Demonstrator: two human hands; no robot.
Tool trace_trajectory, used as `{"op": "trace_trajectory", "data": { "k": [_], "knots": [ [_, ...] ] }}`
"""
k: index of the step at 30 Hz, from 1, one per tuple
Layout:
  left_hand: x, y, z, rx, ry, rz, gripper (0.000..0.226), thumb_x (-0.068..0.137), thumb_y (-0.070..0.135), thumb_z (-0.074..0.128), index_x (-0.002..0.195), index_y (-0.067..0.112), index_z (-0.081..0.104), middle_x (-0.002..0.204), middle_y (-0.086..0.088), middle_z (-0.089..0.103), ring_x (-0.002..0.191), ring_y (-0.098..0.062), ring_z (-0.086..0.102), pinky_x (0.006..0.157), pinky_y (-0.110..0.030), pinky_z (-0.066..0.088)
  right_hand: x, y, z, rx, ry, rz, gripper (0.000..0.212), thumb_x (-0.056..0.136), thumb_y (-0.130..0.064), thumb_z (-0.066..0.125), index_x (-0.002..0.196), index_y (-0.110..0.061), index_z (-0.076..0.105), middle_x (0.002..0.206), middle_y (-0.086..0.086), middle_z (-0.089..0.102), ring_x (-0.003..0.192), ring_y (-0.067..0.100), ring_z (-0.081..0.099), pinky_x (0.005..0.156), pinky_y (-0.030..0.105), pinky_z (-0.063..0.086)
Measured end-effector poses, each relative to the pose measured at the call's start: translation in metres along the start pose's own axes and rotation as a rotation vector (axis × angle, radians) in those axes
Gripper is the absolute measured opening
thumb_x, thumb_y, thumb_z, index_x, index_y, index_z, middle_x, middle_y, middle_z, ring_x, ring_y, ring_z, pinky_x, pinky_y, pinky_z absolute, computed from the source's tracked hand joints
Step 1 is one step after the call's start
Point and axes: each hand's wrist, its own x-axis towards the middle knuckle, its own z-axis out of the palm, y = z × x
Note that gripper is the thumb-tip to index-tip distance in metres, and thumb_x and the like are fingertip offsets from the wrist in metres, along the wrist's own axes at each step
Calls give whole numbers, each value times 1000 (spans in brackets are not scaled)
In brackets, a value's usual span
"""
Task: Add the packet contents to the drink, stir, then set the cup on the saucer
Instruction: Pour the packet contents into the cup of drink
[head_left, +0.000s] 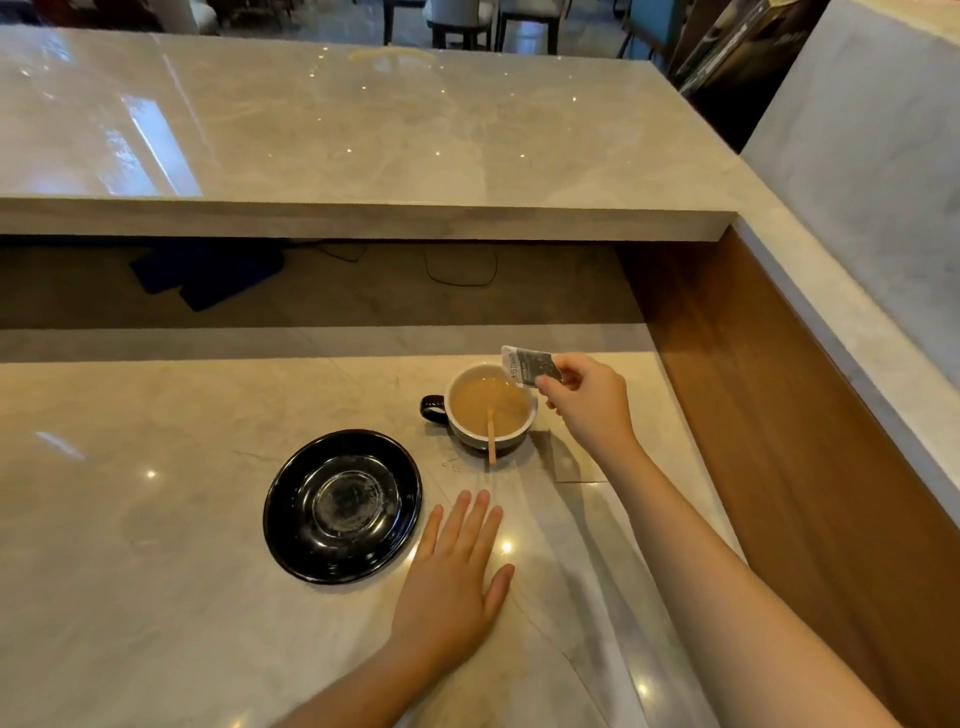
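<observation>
A dark cup (488, 439) with a white inside holds a light brown drink and stands on the marble counter, its handle pointing left. A wooden stir stick (491, 435) leans in the drink over the near rim. My right hand (589, 402) pinches a small grey packet (530, 365) and holds it tilted over the cup's far right rim. An empty black saucer (342, 506) lies to the cup's lower left. My left hand (452, 577) rests flat on the counter, fingers apart, just right of the saucer and touching nothing else.
A raised marble ledge (363, 218) overhangs the back of the counter, with a dark recess below it holding a blue cloth (208, 273) and a cable. A wooden side panel (779, 415) walls off the right side.
</observation>
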Motion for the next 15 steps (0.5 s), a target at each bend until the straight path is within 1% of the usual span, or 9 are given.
{"op": "trace_trajectory", "data": {
  "k": [3,5,7,9,11,13,15],
  "knots": [
    [0,0,-1,-3,4,-2,58,96,51,27,144,19,29,151,-2,27,140,-20,17,107,-41,13,4,-2,2,-57,-5,-21,20,86,-16,61,105,-11,66,102,8,70,82,15,62,58,15,45],
    [-1,0,-1,-6,4,-6,59,96,51,27,145,19,27,152,-1,25,141,-18,14,107,-41,13,4,-3,2,-86,-12,-38,22,87,-16,60,108,-10,65,106,8,70,87,18,64,62,19,47],
    [-1,0,-1,-14,2,-8,59,96,52,25,145,20,25,152,0,23,141,-18,11,108,-41,12,4,-4,1,-103,-27,-49,23,87,-16,60,109,-10,66,106,9,70,88,19,64,67,22,48],
    [-1,0,0,-22,-2,-10,59,96,52,23,146,21,24,153,0,22,142,-18,11,108,-41,11,5,-3,1,-106,-47,-55,22,87,-16,61,107,-9,67,104,9,71,84,17,62,63,19,45],
    [-2,0,-1,-20,-7,-17,59,96,53,22,146,21,23,153,0,22,141,-18,12,108,-41,11,6,-3,1,-115,-64,-59,20,86,-16,62,104,-8,68,101,10,71,79,14,58,56,14,38],
    [-1,0,0,-19,-7,-24,59,96,53,23,146,22,23,153,0,21,141,-17,12,109,-40,10,7,-2,2,-123,-77,-47,19,86,-17,62,100,-7,69,100,11,71,77,12,55,52,13,33],
    [-1,0,0,-25,-8,-27,59,96,54,23,147,23,21,154,1,19,142,-16,9,109,-40,9,8,-2,2,-132,-84,-38,19,85,-19,63,98,-6,69,99,13,71,76,13,55,50,14,32]
  ]
}}
